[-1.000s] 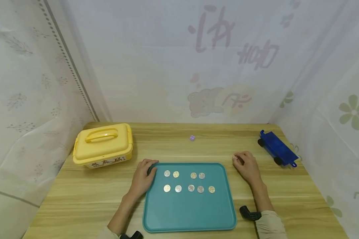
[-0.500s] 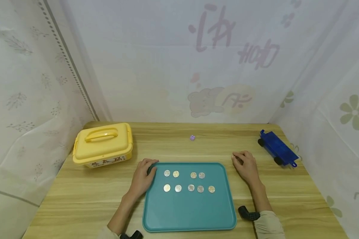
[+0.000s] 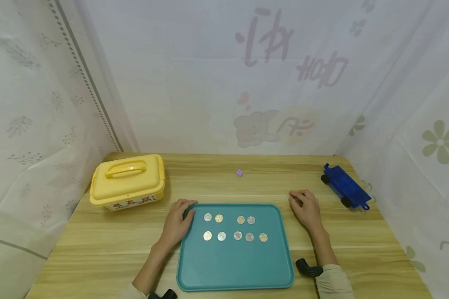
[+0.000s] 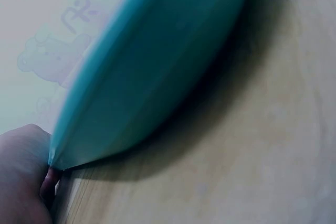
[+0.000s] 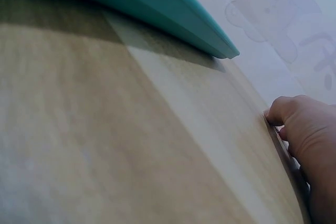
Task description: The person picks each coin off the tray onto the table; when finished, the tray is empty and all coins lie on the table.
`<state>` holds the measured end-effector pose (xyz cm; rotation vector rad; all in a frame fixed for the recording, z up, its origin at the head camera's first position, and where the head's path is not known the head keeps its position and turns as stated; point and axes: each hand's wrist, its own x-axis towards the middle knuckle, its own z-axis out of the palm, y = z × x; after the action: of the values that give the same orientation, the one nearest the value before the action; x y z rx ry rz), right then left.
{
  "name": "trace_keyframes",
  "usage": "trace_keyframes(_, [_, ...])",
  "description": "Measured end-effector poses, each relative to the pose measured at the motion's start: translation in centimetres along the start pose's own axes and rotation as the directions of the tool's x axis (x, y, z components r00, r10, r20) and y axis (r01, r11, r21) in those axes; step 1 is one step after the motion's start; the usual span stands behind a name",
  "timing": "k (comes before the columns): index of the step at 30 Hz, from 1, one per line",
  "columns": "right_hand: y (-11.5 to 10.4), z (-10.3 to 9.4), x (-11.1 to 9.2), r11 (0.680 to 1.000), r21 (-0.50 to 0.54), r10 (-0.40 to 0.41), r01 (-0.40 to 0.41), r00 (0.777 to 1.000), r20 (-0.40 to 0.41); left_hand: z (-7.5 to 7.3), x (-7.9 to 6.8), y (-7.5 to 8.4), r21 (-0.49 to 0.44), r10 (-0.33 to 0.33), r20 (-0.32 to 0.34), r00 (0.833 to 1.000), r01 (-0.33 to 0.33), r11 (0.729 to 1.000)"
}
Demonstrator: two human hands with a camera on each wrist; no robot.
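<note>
A teal tray (image 3: 235,270) lies on the wooden table with several gold and silver coins (image 3: 238,236) in two rows. My left hand (image 3: 176,223) holds the tray's far left corner, its thumb over the left rim and its fingers at the far edge. In the left wrist view part of that hand (image 4: 23,177) shows against the tray's corner (image 4: 131,87). Right of the tray, my right hand (image 3: 306,209) rests low on the table, fingers curled, with a small, partly hidden coin (image 3: 289,195) at its fingertips. The right wrist view shows the hand (image 5: 310,135) close to the tabletop.
A yellow lidded box (image 3: 129,180) with a handle stands at the left. At the back lies a small purple block (image 3: 239,173). A blue toy trailer (image 3: 346,186) with black wheels is beyond my right hand. Patterned cloth (image 3: 194,83) hangs behind the table.
My right hand has slid slightly left along the table, its fingertips moving with it. The left hand, tray and coins keep their places; the head view shifts slightly.
</note>
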<state>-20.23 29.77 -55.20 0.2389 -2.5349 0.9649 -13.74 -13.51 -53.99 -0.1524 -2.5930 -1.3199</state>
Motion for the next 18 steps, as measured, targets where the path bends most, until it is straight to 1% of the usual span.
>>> trace_keyframes(3, [0.06,-0.06,0.01,1.000,0.007,0.030,-0.030,0.999,0.015,0.02,0.02,-0.02,0.004,0.001,0.001,1.000,-0.001,1.000])
trace_keyframes(9, [0.09,-0.18,0.11,0.994,0.063,0.084,-0.085,0.996,0.023,0.10,0.00,-0.10,0.009,0.003,-0.001,1.000,-0.003,1.000])
trace_keyframes(18, [0.12,-0.01,0.08,0.993,0.065,0.097,-0.098,0.995,0.013,0.06,-0.01,-0.11,0.008,-0.006,0.002,1.000,0.006,1.000])
